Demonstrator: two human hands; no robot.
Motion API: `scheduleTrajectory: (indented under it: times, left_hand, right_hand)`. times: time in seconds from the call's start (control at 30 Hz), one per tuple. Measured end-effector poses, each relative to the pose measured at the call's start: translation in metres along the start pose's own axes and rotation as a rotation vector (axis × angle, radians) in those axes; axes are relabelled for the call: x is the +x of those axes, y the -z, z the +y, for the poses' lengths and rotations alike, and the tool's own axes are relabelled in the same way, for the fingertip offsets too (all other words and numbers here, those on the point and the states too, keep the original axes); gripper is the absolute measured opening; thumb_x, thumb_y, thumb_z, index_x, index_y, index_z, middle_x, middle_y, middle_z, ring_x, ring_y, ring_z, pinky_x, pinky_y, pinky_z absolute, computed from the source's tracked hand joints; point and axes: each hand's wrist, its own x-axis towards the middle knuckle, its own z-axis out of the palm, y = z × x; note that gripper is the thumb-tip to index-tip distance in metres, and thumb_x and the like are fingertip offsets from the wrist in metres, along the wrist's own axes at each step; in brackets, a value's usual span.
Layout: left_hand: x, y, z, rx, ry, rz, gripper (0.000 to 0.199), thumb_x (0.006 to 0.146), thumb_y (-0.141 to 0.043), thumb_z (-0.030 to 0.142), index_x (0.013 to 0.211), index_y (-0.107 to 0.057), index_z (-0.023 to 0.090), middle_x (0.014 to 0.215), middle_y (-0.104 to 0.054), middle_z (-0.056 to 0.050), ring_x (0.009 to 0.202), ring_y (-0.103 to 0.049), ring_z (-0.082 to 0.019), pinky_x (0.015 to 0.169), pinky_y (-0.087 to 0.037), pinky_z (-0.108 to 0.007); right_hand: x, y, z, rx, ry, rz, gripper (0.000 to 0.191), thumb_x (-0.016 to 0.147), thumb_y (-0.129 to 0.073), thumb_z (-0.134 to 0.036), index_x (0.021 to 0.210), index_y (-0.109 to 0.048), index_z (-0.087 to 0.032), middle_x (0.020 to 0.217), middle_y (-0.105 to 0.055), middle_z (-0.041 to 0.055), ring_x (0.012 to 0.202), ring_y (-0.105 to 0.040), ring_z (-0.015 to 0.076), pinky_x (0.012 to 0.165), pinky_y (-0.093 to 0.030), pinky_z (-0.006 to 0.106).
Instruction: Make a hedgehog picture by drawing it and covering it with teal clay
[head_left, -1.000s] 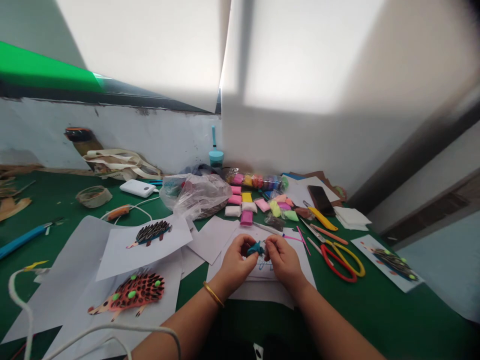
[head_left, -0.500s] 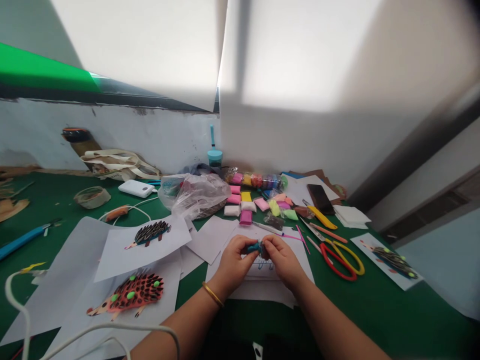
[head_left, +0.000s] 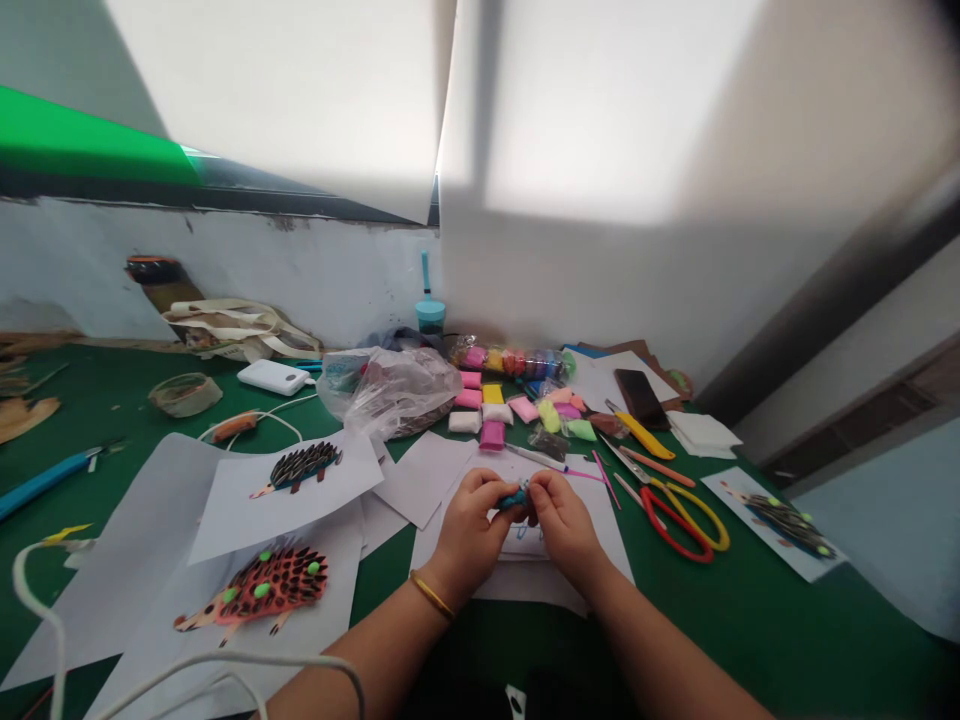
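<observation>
A small blue lump of modelling clay [head_left: 513, 498] is held between my two hands, above a white sheet [head_left: 600, 535] with a drawing in blue lines. My left hand [head_left: 476, 515] is closed round its left side, thumb on top. At its right end my right hand [head_left: 561, 515] pinches with thumb and fingertips. Something shiny, perhaps a wrapper, shows between the fingertips, too small to make out. Beyond the hands lie several small packets of coloured clay, among them a magenta packet [head_left: 492, 435], and a slim pen-like tool [head_left: 536, 458].
Scissors [head_left: 679, 515] with red and yellow handles and a yellow cutter [head_left: 643, 435] lie to the right, by a phone [head_left: 640, 398]. Hedgehog pictures on paper [head_left: 274, 590] are at left, with a white cable [head_left: 262, 658] in front. A plastic bag [head_left: 397, 390] sits behind.
Both hands have shifted very slightly, and the fingers have moved a little on the blue clay. Everything else on the table stays where it was.
</observation>
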Motion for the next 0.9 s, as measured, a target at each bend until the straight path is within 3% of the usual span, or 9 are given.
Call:
scheduleTrajectory:
  times: [0.23,0.33,0.43,0.5,0.6,0.7,0.8,0.9]
  left_hand:
    - [0.006,0.001,-0.006,-0.256,0.065,0.135,0.015,0.087,-0.062,0.021,0.102,-0.062,0.022,0.1,-0.058,-0.005,0.095,-0.058,-0.02,0.085,-0.048,-0.035]
    - [0.004,-0.001,-0.003,-0.246,-0.001,0.085,0.019,0.085,-0.062,0.018,0.103,-0.061,0.022,0.104,-0.057,-0.006,0.098,-0.057,-0.021,0.087,-0.048,-0.035]
    - [0.002,-0.003,-0.002,-0.152,-0.023,-0.011,0.014,0.083,-0.065,0.016,0.096,-0.065,0.022,0.099,-0.059,-0.005,0.095,-0.057,-0.021,0.086,-0.047,-0.035]
    - [0.003,-0.003,-0.001,-0.17,0.052,-0.019,0.011,0.083,-0.066,0.019,0.094,-0.065,0.021,0.094,-0.06,-0.004,0.089,-0.058,-0.019,0.081,-0.048,-0.033]
    - [0.004,0.0,0.001,-0.378,0.228,0.041,0.032,0.085,-0.064,0.027,0.116,-0.059,0.024,0.096,-0.06,-0.003,0.085,-0.059,-0.017,0.075,-0.049,-0.031]
    - [0.004,0.004,0.006,-0.526,0.356,0.017,0.045,0.086,-0.061,0.031,0.13,-0.052,0.025,0.103,-0.06,-0.004,0.09,-0.06,-0.017,0.078,-0.049,-0.03]
    - [0.003,0.004,0.008,-0.565,0.478,-0.048,0.037,0.088,-0.059,0.034,0.122,-0.059,0.022,0.101,-0.061,-0.004,0.083,-0.06,-0.015,0.074,-0.049,-0.029]
    - [0.002,0.002,0.006,-0.627,0.535,-0.082,0.033,0.08,-0.07,0.033,0.11,-0.063,0.021,0.095,-0.061,-0.003,0.075,-0.06,-0.013,0.067,-0.049,-0.026]
  right_hand:
    - [0.012,0.003,0.009,0.273,-0.139,0.144,0.032,0.092,-0.052,-0.054,0.082,-0.051,-0.023,0.057,-0.058,-0.0034,0.051,-0.052,0.0121,0.051,-0.038,0.024]
    - [0.011,0.004,0.011,0.29,-0.158,0.131,0.032,0.092,-0.053,-0.054,0.084,-0.051,-0.023,0.057,-0.059,-0.0037,0.051,-0.052,0.0125,0.051,-0.038,0.024]
    - [0.007,0.002,0.008,0.23,-0.163,0.018,0.035,0.09,-0.054,-0.058,0.086,-0.051,-0.023,0.053,-0.058,-0.0042,0.05,-0.053,0.0133,0.051,-0.039,0.024]
    - [0.006,0.001,0.006,0.221,-0.165,-0.02,0.037,0.089,-0.054,-0.059,0.085,-0.051,-0.022,0.054,-0.059,-0.0037,0.051,-0.053,0.0132,0.051,-0.039,0.024]
    - [0.009,0.002,0.006,0.281,-0.176,0.044,0.036,0.089,-0.056,-0.057,0.083,-0.051,-0.022,0.058,-0.06,-0.0034,0.05,-0.052,0.0112,0.05,-0.038,0.023]
    - [0.012,0.005,0.009,0.355,-0.218,0.103,0.035,0.086,-0.061,-0.056,0.085,-0.051,-0.023,0.054,-0.054,-0.0059,0.046,-0.046,0.0102,0.046,-0.033,0.022]
    - [0.014,0.006,0.012,0.379,-0.242,0.112,0.036,0.083,-0.063,-0.057,0.086,-0.051,-0.023,0.053,-0.051,-0.007,0.045,-0.044,0.0102,0.044,-0.031,0.022]
    - [0.015,0.007,0.013,0.372,-0.234,0.127,0.035,0.083,-0.063,-0.056,0.085,-0.051,-0.023,0.053,-0.051,-0.0066,0.046,-0.045,0.0104,0.045,-0.032,0.022]
